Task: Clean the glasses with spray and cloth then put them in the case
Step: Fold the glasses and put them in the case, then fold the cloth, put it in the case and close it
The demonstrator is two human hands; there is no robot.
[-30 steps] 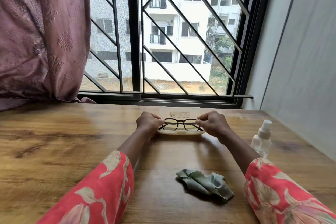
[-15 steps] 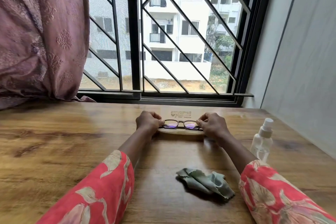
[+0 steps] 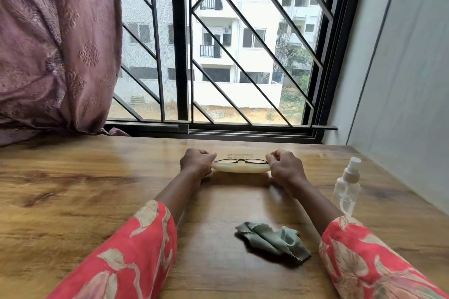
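left hand: fingers curled, pinching the left end of the glasses at the hinge; the knuckles hide the fingertips.
glasses: dark thin frame, lying flat along the top of the open case at the far middle of the wooden table, between the two hands. judged light, stiff but fragile at hinges and lenses; best held by the frame ends, as the person does, never by the lenses, which would smudge.
case: pale, shallow shell beneath the glasses, its clear lid with printed text lying open behind. probably light and prone to slide on the smooth wood.
right hand: fingers curled, pinching the right end of the frame.
cloth: grey-green, crumpled, soft and limp, lying nearer the person, well apart from the case.
spray bottle: clear plastic, upright at the right, untouched; likely light and easy to tip.
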